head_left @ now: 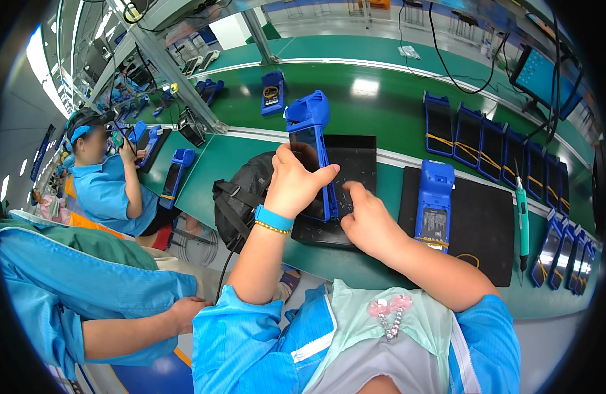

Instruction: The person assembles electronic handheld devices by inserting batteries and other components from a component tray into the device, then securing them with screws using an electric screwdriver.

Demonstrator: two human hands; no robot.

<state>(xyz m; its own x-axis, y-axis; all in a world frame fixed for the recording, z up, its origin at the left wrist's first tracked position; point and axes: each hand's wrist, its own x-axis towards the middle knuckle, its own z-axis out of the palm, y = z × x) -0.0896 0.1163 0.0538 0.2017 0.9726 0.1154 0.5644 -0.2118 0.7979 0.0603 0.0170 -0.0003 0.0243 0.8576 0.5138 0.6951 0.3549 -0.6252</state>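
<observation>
My left hand [295, 180] is wrapped round a blue handheld terminal [316, 108] with a dark screen, holding it upright and tilted. Just right of the terminal, my right hand [368, 217] hovers over a black tray [358, 154] with small bits in it. Its index finger points up and left, apart from the thumb, and no object shows in that hand; its other fingers are curled partly out of sight. A second blue terminal [436, 203] lies back up on a black mat [483, 223], right of my right hand, with a yellow rubber band at its lower end.
Several blue terminals [470, 134] with yellow bands line the right side. A green electric screwdriver [522, 223] stands or hangs near the mat. A black bag [247, 194] sits left of the tray. Another person's arm [132, 331] is close on the left; a co-worker [109, 177] sits farther off.
</observation>
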